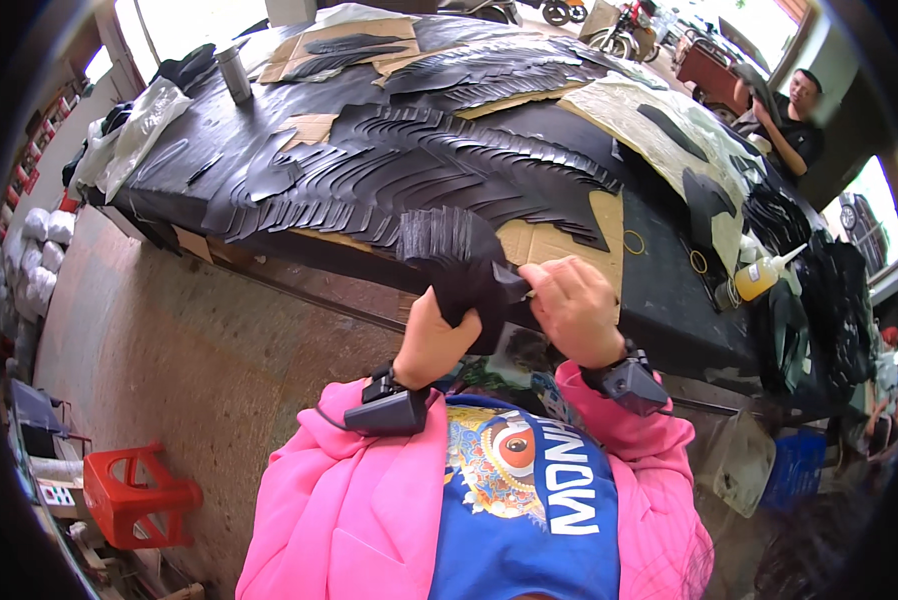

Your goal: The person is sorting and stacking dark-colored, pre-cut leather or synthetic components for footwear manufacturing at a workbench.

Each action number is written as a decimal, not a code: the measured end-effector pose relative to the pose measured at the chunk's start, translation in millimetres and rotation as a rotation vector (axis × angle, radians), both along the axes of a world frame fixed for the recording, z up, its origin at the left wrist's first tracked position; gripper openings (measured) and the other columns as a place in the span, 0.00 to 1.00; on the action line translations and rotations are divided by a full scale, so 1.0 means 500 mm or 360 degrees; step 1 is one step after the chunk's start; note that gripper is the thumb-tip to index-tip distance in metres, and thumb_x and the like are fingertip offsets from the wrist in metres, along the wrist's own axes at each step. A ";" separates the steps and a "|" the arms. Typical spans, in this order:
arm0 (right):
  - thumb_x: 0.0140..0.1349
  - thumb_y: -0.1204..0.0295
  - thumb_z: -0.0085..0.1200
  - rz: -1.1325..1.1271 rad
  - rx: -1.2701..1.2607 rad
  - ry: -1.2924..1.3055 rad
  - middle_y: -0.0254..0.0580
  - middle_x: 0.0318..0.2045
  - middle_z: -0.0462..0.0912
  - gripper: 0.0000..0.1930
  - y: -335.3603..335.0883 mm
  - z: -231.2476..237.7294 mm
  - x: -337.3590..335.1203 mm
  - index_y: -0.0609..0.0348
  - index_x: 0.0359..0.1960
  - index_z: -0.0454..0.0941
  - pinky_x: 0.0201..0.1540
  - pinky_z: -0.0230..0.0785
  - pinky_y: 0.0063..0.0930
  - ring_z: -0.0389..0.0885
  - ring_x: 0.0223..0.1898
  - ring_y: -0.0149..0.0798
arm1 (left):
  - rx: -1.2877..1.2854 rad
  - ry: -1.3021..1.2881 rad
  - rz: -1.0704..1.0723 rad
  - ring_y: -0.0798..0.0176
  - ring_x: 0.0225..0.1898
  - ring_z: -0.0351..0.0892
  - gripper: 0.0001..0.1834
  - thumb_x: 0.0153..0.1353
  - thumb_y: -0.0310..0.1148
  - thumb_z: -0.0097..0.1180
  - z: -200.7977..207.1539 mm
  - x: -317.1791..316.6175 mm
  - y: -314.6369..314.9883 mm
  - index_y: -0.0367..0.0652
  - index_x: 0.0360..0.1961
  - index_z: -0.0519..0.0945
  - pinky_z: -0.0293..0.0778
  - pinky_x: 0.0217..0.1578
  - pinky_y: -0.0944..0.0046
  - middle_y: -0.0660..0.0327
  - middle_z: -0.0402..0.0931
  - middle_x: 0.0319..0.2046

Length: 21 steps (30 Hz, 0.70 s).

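A fanned stack of thin black cut pieces (457, 255), leather-like, is held up at the near edge of the table. My left hand (435, 338) grips the stack from below, with the thumb across its near side. My right hand (579, 310) is closed in a pinch at the stack's right side, on the corner of one black piece (513, 285). Just beyond, long overlapping rows of similar black pieces (409, 180) lie spread on the table, partly over brown cardboard (549, 245).
The black-covered table (659, 300) carries a yellow liquid bottle with a pointed nozzle (757, 280), a metal cylinder (233, 75) and plastic sheeting (639, 110). A red stool (139, 490) stands at lower left. At far right, another person (794, 125) holds dark material.
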State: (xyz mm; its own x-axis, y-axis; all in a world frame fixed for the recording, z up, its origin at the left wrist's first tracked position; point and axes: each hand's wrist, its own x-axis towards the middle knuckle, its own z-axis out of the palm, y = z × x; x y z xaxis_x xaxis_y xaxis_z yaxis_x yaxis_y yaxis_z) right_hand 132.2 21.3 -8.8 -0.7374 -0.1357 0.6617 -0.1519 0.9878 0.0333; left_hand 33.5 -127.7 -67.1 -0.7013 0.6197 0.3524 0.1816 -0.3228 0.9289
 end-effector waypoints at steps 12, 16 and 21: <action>0.51 0.78 0.53 0.0122 -0.1588 -0.0957 0.37 0.21 0.73 0.06 0.201 0.026 0.021 0.66 0.30 0.72 0.31 0.64 0.21 0.70 0.25 0.26 | -0.0551 0.0931 -0.0138 0.48 0.34 0.75 0.14 0.40 0.19 0.51 -0.054 -0.075 -0.097 0.36 0.32 0.76 0.71 0.35 0.60 0.50 0.75 0.31; 0.48 0.77 0.54 0.0241 -0.1371 -0.1294 0.37 0.18 0.72 0.05 0.185 -0.017 -0.066 0.66 0.26 0.73 0.28 0.64 0.22 0.70 0.23 0.27 | -0.0415 0.0979 -0.0451 0.47 0.31 0.71 0.10 0.37 0.21 0.54 -0.040 -0.086 -0.067 0.35 0.24 0.67 0.68 0.30 0.55 0.50 0.67 0.26; 0.47 0.80 0.51 0.0343 -0.1454 -0.1561 0.34 0.21 0.77 0.04 0.184 -0.054 -0.106 0.66 0.26 0.75 0.31 0.67 0.21 0.74 0.26 0.26 | -0.0398 0.0992 -0.0623 0.47 0.41 0.74 0.22 0.37 0.22 0.53 -0.065 -0.082 -0.068 0.35 0.39 0.75 0.71 0.40 0.57 0.49 0.76 0.36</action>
State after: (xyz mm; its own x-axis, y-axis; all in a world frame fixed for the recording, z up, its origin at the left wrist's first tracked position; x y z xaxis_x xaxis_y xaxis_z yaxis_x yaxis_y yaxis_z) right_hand 79.2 113.0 -35.5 -0.9732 -0.1060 -0.2041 0.1129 0.5527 -0.8257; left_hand -7.3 -161.9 -99.5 -0.1335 0.8945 0.4267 0.6104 -0.2650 0.7465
